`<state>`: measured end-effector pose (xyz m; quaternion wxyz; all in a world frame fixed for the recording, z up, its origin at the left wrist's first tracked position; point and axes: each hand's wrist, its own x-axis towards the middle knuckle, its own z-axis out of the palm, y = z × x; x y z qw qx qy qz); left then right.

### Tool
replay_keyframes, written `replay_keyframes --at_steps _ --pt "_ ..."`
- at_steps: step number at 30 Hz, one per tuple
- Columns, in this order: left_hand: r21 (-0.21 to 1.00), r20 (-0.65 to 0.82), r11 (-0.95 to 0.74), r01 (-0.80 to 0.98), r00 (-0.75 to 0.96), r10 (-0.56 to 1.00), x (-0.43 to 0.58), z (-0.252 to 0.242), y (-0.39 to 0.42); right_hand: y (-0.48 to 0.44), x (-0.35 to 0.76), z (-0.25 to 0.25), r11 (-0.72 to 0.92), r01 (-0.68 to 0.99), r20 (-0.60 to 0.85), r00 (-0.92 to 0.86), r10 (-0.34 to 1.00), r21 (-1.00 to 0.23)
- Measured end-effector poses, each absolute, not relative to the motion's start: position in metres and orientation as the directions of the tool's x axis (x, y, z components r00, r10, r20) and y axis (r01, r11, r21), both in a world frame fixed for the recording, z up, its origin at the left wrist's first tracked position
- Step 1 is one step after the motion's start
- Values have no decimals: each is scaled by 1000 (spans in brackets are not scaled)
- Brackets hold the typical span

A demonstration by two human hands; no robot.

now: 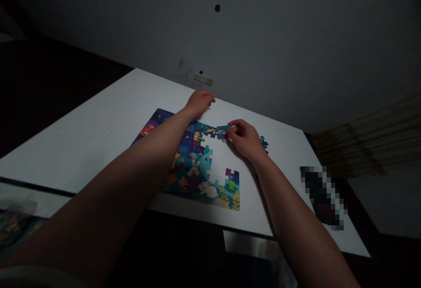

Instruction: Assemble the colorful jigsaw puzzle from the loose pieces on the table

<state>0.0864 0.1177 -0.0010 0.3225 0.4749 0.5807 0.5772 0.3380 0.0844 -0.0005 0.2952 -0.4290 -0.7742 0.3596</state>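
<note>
A partly assembled jigsaw puzzle [194, 174] with rabbits, plants and a dark blue night scene lies on the white table [108, 125]. It has a gap in its right part. My right hand [245, 138] pinches a blue puzzle piece [222, 131] between thumb and fingers at the puzzle's far edge, beside a row with a yellow pattern. Whether that piece is fully seated I cannot tell. Past the far edge, my left hand [199, 103] rests with loosely bent fingers, and nothing shows in it. My left forearm covers part of the puzzle's left side.
Several loose puzzle pieces [264, 144] lie to the right, partly behind my right hand. A pixelated dark object [322, 198] is at the table's right side. Behind the table stands a wall with a socket strip [203, 79]. A curtain [358, 138] hangs at the right.
</note>
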Motion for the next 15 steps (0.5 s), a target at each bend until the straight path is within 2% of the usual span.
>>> replay_keyframes --at_steps 6,11,15 --pt "973 159 -91 210 -336 928 86 -2 118 72 333 15 467 674 175 -456 872 -572" --pt "945 187 -92 312 -290 938 85 -3 118 68 332 21 632 690 220 -596 773 -354" --pt "908 227 -113 402 -248 942 85 -5 117 64 329 18 662 719 266 -609 747 -214"
